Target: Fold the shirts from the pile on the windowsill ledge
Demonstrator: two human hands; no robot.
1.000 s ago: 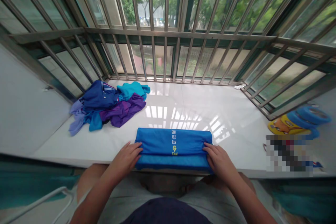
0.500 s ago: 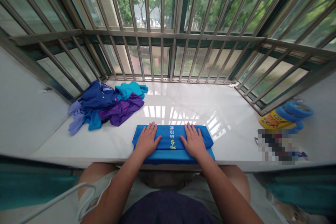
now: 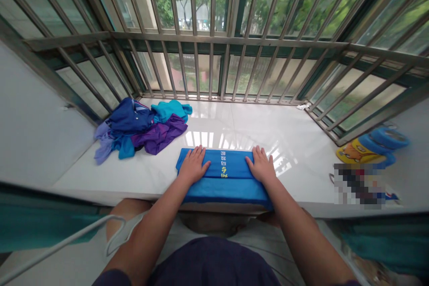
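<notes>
On the near edge of the white sill (image 3: 295,143), just in front of my body, my left hand (image 3: 193,166) lies flat with the fingers stretched out, pressing on the left end of the folded blue shirt (image 3: 225,178), and my right hand (image 3: 262,166) lies flat in the same way on its right end; neither hand grips anything, both are open with the palm down on the cloth. Between my two hands I see the yellow and white print (image 3: 223,170) on the upper layer of the shirt. The shirt is folded into a long band, and its lower layer comes out a little toward me, reaching the rim of the sill. Further to the left, well apart from my hands, a pile of unfolded clothes (image 3: 140,127) lies near the corner, dark blue, turquoise and purple together. To the right, beside the sill, there are blue and yellow slippers (image 3: 372,147). Behind the sill stand the metal window bars (image 3: 214,44), with green trees outside
</notes>
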